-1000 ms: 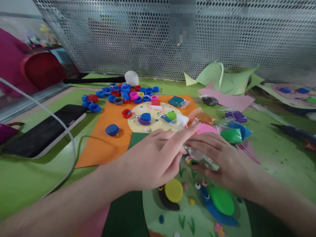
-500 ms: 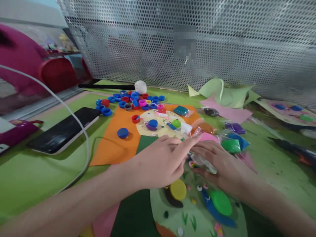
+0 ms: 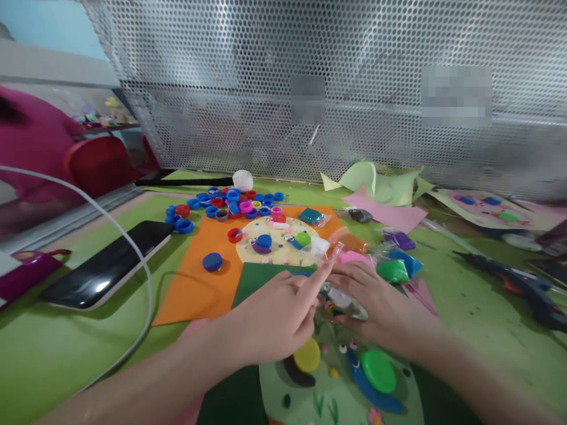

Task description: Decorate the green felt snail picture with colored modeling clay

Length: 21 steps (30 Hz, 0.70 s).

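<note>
My left hand hovers over the upper part of a pale green picture on a dark green sheet. Its index finger stretches towards my right hand and the other fingers curl in; what they hold, if anything, is hidden. Between the thumb and fingers of my right hand is a clear plastic bag, with something white showing in it. Partly covered beneath is a small rainbow-striped piece. Nearer me on the picture are a brown snail with a yellow cap and a blue snail with a green cap.
Bottle caps lie heaped at the back. A second snail picture rests on orange sheet. Clay packets lie right, beside a glue gun. A phone and white cable are left. Perforated metal stands behind.
The view has tilted up and turned slightly right, so the table things appear lower and further left. Both hands keep nearly the same pose around the plastic bag.
</note>
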Each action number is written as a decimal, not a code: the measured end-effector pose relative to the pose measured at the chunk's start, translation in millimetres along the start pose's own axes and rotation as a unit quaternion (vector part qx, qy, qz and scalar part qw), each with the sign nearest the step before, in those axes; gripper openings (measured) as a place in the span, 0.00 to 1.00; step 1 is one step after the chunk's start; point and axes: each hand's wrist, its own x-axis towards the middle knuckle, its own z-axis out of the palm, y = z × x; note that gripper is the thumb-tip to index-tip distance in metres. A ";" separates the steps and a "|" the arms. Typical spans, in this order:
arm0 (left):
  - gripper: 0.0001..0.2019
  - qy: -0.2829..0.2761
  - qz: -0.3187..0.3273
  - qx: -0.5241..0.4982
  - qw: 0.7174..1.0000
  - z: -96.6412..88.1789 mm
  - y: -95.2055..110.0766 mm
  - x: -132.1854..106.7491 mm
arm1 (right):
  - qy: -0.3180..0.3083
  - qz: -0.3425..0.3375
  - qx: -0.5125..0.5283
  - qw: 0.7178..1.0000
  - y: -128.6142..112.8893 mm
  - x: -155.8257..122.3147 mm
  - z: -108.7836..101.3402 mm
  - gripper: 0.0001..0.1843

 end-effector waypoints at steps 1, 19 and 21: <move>0.41 0.003 0.001 0.001 1.000 -0.2 0.2 0.0 | -0.004 0.003 0.004 1.000 -0.8 0.4 -1.0 0.28; 0.43 0.028 0.005 0.025 0.999 -0.7 2.5 -1.4 | 0.000 0.029 0.022 0.999 -7.3 7.3 -1.3 0.29; 0.43 0.017 0.011 0.021 1.000 -0.3 1.9 -0.9 | 0.005 0.028 0.021 0.999 -7.3 7.8 -1.5 0.28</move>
